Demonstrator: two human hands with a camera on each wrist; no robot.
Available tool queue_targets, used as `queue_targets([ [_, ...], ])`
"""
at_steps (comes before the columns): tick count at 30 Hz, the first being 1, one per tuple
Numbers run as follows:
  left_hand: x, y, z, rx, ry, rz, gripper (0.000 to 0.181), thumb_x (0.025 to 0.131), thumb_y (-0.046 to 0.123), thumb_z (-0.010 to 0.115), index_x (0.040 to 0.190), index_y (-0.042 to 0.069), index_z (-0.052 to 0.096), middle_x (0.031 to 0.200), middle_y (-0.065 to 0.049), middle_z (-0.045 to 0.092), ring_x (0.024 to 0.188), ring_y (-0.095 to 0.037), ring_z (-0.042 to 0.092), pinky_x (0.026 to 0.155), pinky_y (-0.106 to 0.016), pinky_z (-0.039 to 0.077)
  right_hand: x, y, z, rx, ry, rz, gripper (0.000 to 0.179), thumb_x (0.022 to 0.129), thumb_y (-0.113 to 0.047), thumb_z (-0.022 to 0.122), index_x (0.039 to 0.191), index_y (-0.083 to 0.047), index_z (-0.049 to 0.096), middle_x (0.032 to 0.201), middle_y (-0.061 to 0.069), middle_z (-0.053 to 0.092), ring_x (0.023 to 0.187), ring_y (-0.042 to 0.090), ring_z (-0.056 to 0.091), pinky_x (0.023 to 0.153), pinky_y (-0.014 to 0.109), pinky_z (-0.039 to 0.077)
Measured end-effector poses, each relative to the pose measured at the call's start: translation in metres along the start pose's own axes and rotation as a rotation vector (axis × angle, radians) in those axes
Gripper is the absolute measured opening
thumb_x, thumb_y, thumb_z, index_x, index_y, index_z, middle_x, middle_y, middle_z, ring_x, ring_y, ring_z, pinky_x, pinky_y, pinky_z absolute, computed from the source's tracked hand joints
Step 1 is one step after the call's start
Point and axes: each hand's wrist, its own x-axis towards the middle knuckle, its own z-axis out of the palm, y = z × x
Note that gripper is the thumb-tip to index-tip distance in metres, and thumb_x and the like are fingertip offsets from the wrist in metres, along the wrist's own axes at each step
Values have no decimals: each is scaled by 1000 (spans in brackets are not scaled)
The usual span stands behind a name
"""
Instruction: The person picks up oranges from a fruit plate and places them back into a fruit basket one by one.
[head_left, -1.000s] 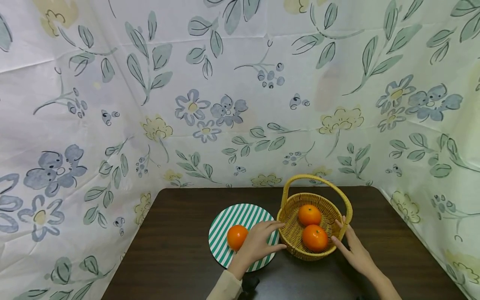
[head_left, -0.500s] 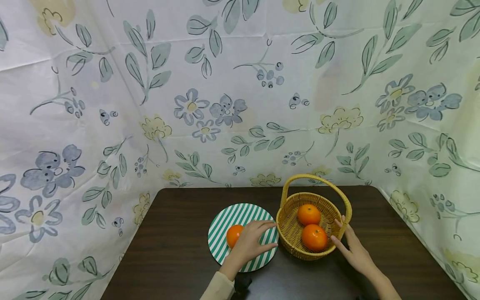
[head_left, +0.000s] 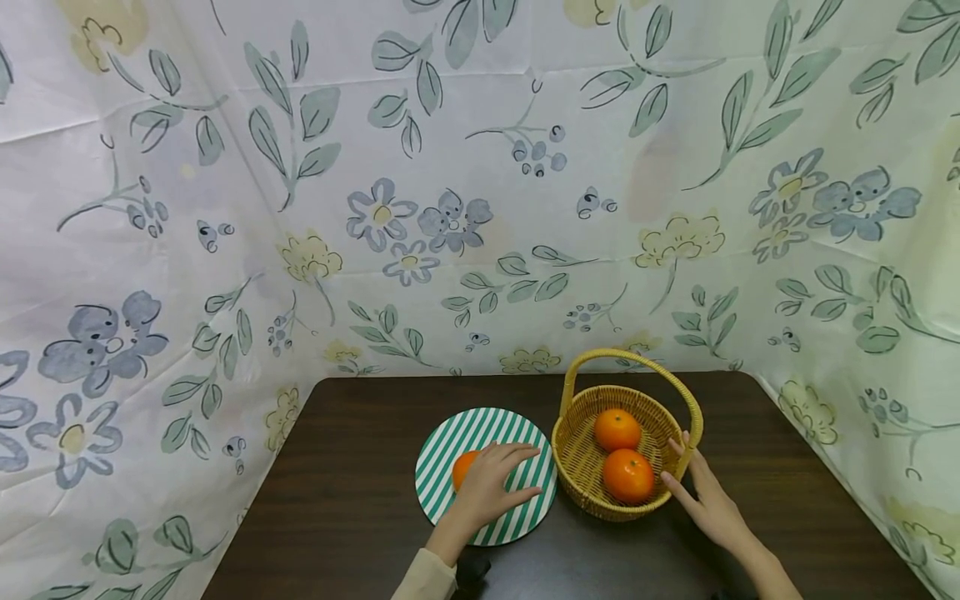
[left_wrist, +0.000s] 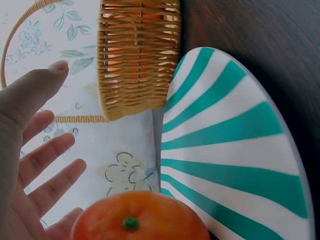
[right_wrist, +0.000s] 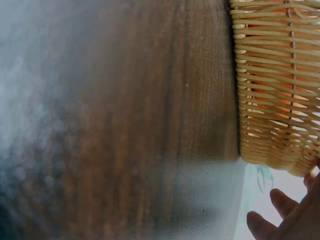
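Observation:
My left hand (head_left: pixel 487 487) hovers over the green-and-white striped round plate (head_left: pixel 525 517), thumb and fingers spread, holding nothing. Partly behind it sits an orange fruit like a mandarin (head_left: pixel 462 468) on the plate; the left wrist view shows this mandarin (left_wrist: pixel 142 217) with its green stem end, close to the palm. To the right stands a woven basket (head_left: pixel 581 454) with a tall arched handle. Two mandarins, the rear one (head_left: pixel 617 430) and the front one (head_left: pixel 628 476), lie inside. My right hand (head_left: pixel 708 500) rests against the basket's right side near the handle's base, fingers extended.
The dark wooden table (head_left: pixel 352 467) carries plate and basket, which stand close side by side. Floral cloth (head_left: pixel 480 208) hangs behind the table and along both sides. A dark object (head_left: pixel 472 573) shows by the left wrist.
My left hand has moved left from beside the basket's rim to over the plate, covering more of the mandarin there. The right hand and basket stay in place.

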Motion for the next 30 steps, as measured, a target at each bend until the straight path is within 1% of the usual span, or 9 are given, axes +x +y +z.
queue_targets([
  [5,-4,-5,2,34,1,-4,54,79,47,69,126,23,57,124,8,57,114,-12,54,101,-50,38,0,-1,-1,12,10,-16,63,97,-27,49,150,-17,17,156,1,-10,135,51,11,80,77,24],
  [10,-7,-9,2,46,9,-24,56,76,43,73,126,23,57,125,5,58,114,-14,54,102,-52,37,0,-1,0,13,18,-29,63,96,-26,50,150,-17,17,156,0,-9,135,50,10,80,77,24],
  [14,-10,-11,1,45,19,-51,57,76,43,73,127,24,56,125,4,58,115,-14,53,103,-53,34,0,-1,0,18,23,-36,63,96,-25,50,150,-16,18,156,1,-9,136,49,10,81,77,24],
  [19,-13,-14,-2,45,53,-63,56,77,45,72,126,25,56,125,4,58,115,-14,53,102,-53,35,0,-1,1,20,22,-34,63,96,-25,50,150,-16,18,156,0,-9,136,49,10,81,77,24],
  [24,-16,-19,-3,44,85,-78,55,74,42,75,124,23,59,123,4,59,114,-16,54,100,-55,36,0,-1,0,13,23,-33,63,96,-25,50,150,-16,17,156,-1,-9,136,49,11,79,77,25],
  [26,-18,-21,-4,41,82,-90,56,73,40,76,123,23,59,123,3,59,115,-17,53,100,-56,35,0,-1,0,18,22,-35,63,96,-25,50,150,-16,17,156,-1,-9,136,48,10,80,77,24],
  [30,-21,-25,-6,35,64,-110,56,75,44,74,125,23,58,125,1,58,117,-20,51,99,-58,35,0,-1,0,25,16,-29,63,97,-25,49,150,-16,17,156,-1,-10,136,48,10,81,77,24],
])
